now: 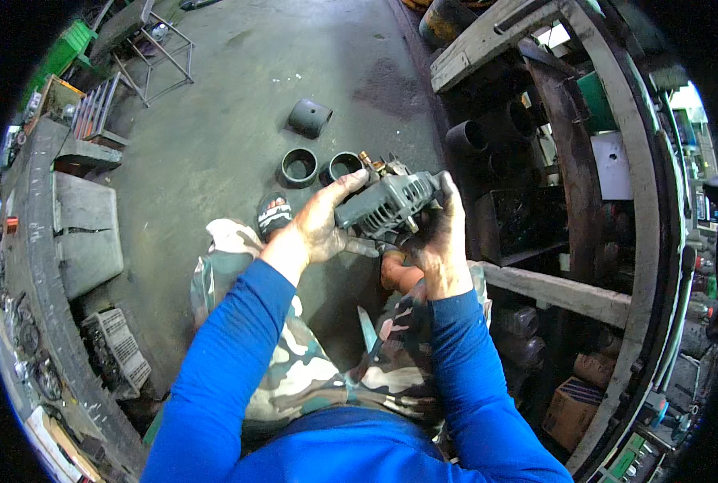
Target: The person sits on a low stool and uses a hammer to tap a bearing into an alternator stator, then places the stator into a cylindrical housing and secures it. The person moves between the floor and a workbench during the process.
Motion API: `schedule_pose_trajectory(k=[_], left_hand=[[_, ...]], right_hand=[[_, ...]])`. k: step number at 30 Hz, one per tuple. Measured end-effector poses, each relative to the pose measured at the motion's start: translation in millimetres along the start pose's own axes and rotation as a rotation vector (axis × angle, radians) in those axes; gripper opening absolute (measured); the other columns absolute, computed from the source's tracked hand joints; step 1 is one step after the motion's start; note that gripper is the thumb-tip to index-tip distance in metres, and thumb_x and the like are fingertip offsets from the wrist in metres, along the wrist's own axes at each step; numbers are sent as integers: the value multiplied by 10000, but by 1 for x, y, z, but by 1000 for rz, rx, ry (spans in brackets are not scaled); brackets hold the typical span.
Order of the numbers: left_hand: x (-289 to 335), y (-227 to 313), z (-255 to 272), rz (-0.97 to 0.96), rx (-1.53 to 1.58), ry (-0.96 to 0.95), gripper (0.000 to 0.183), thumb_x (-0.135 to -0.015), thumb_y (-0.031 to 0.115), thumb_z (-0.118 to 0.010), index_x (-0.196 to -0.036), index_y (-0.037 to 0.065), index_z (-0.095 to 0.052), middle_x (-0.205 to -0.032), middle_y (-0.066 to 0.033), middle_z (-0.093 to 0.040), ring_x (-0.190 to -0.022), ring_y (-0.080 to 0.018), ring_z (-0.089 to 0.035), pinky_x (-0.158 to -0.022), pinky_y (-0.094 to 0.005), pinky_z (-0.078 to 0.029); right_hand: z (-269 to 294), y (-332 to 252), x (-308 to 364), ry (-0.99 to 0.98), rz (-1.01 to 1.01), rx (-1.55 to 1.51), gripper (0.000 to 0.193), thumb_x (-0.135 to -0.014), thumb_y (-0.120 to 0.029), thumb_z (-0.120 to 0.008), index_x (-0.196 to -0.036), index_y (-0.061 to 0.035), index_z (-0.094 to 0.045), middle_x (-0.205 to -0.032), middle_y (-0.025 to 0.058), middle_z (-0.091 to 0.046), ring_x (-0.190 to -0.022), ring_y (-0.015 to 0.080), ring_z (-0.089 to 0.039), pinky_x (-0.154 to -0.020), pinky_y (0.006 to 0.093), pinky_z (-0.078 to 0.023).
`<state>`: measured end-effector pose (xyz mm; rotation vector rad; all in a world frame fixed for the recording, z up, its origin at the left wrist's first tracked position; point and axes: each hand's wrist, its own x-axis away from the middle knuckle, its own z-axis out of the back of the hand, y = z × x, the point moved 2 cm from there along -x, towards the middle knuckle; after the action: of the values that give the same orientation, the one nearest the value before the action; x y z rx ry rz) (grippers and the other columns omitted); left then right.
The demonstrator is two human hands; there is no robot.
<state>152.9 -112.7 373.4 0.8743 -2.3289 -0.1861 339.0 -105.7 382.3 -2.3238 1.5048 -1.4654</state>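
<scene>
Between my two hands is a dark grey alternator (387, 203) with slotted vents and a brass-coloured terminal on top. My left hand (323, 221) grips its left end, thumb on the upper edge and fingers stretched beneath. Around the right end, my right hand (439, 229) is wrapped, with the thumb up along the side; some of its fingers are hidden behind the housing. The alternator is held in the air above my lap. On the floor beyond it stand two dark cylindrical sleeves (299, 167), and a third sleeve (310, 118) lies on its side.
At right is a wooden-framed rack (568, 294) holding more dark cylinders (466, 138) and a cardboard box (572, 410). A cluttered bench (45, 322) runs along the left, beside a grey bin (89, 233) and a crate (117, 350). A metal frame stand (166, 60) is at the far left.
</scene>
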Motion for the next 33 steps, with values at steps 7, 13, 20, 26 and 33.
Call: schedule_pose_trajectory(k=[7, 13, 20, 26, 33], left_hand=[[-9, -35, 12, 78, -44, -44, 511, -1029, 439, -536, -1386, 78, -593, -1319, -165, -675, -1164, -340, -679, -942, -593, -585], [-19, -52, 9, 145, 37, -11, 542, -1044, 453, -446, -1407, 74, -582, -1360, -167, -660, -1198, -352, -670, -996, -619, -555], [-24, -59, -5, 103, 60, -35, 509, -1014, 467, -500, -1375, 126, -608, -1248, -131, -714, -1074, -322, -724, -819, -559, -638], [-31, -52, 2, 104, 12, 35, 559, -1032, 480, -405, -1394, 92, -583, -1275, -184, -694, -1048, -382, -728, -843, -554, -633], [-35, -49, 16, 108, -41, 60, 531, -1027, 500, -445, -1369, 129, -612, -1267, -142, -701, -1115, -360, -690, -905, -615, -566]], right_hand=[[66, -16, 5, -34, -32, 298, 600, -969, -599, -640, -1199, -49, -703, -1120, 119, -743, -970, 265, -703, -926, 447, -555], [72, -16, 24, 34, 21, 293, 366, -981, -422, -698, -1084, -72, -724, -999, 63, -741, -900, 181, -699, -846, 342, -575], [69, -24, 28, 2, 111, 332, 367, -977, -411, -708, -1111, -69, -723, -1043, 61, -739, -894, 170, -684, -830, 331, -557], [67, -23, 5, 56, 142, 412, 408, -960, -413, -701, -1118, -37, -720, -1006, 87, -750, -866, 195, -691, -813, 356, -560], [60, -23, 4, 50, 88, 347, 330, -963, -383, -704, -1097, -81, -725, -997, 60, -744, -886, 184, -685, -850, 339, -539]])
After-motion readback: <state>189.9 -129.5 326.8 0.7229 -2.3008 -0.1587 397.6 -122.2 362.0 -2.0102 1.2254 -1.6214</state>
